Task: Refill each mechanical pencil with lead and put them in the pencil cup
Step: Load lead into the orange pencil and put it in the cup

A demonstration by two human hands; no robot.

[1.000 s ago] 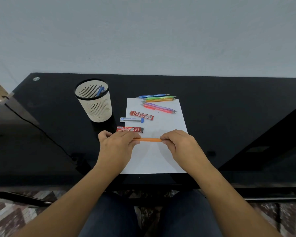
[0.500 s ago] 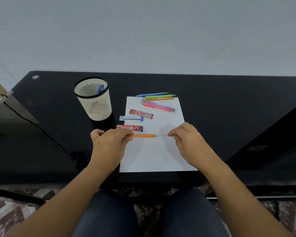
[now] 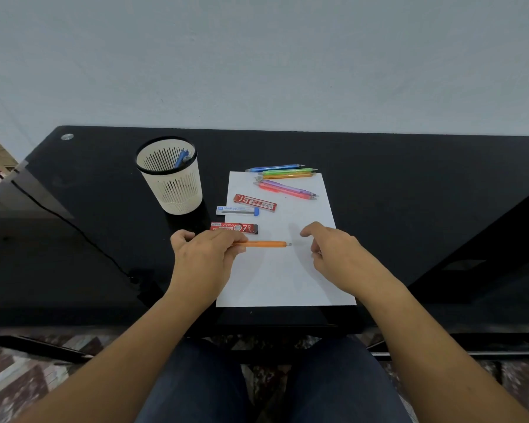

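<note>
1. Pinching the left end of an orange pencil [image 3: 264, 244] in the left hand [image 3: 205, 257], thumb and curled fingers closed around it; held level over a white sheet [image 3: 281, 279], tip pointing right.
2. Keeping the right hand [image 3: 339, 257] just right of that tip, apart from it; forefinger stretched left, other fingers loosely curled under. Cannot tell whether anything small is pinched there.
3. Far left on the black table [image 3: 409, 193]: an upright slotted cup [image 3: 171, 184], with a blue pencil [image 3: 181, 158] leaning inside.
4. Along the sheet's far edge, lying close together with tips to the right: a second blue pencil [image 3: 275, 168], green pencil [image 3: 287, 171], amber pencil [image 3: 287, 176], purple pencil [image 3: 287, 188], red pencil [image 3: 280, 190].
5. Between those and the hands, three lead cases: a red case [image 3: 255, 203] on the sheet; nearer, a clear case [image 3: 237, 210] with a blue cap; nearest, a red-and-black case [image 3: 234, 228], just beyond the left fingers. Both nearer ones overhanging the sheet's left edge.
</note>
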